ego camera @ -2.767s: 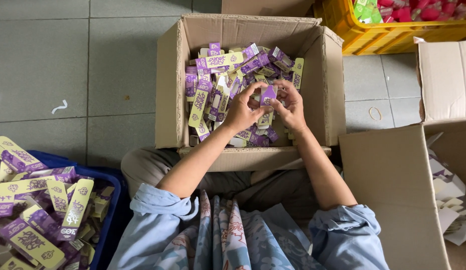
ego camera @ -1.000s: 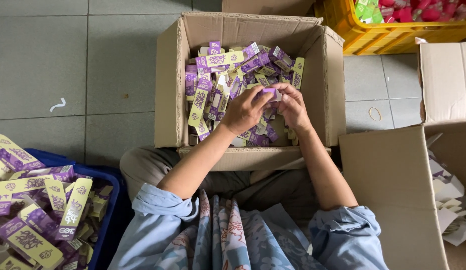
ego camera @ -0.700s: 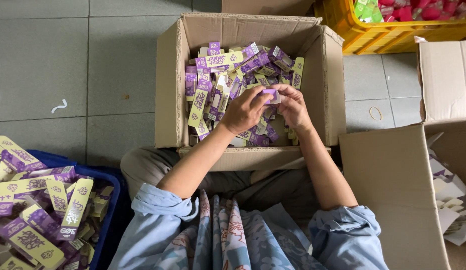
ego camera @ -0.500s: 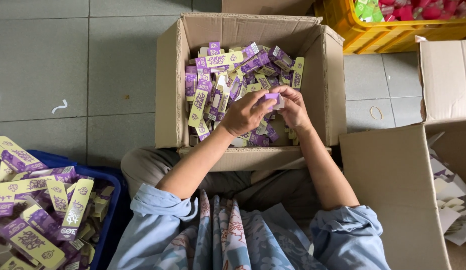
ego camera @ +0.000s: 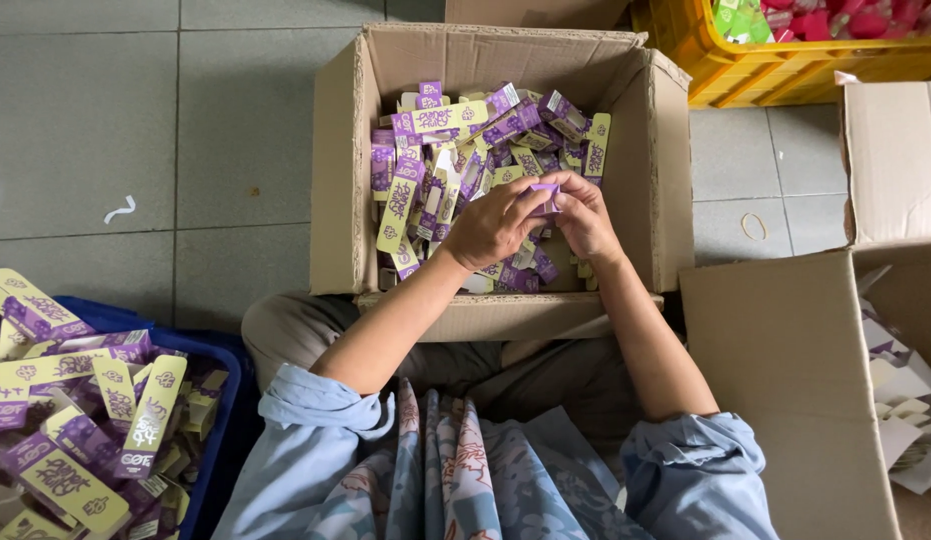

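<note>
Both my hands meet over an open cardboard box [ego camera: 337, 180] filled with several purple and pale-yellow small cartons [ego camera: 437, 140]. My left hand [ego camera: 493, 222] and my right hand [ego camera: 583, 212] pinch one small purple carton [ego camera: 545, 192] between their fingertips, just above the heap. Most of that carton is hidden by my fingers. My forearms run back from the box to rolled-up light blue sleeves.
A blue crate [ego camera: 210, 365] at the lower left holds more purple and yellow cartons. A second cardboard box [ego camera: 785, 360] at the right contains white card pieces. A yellow plastic crate [ego camera: 775, 65] stands at the top right. Grey floor tiles lie to the left.
My hands have stayed over the box middle, turning and working the small purple carton between the fingers. Nothing else has moved.
</note>
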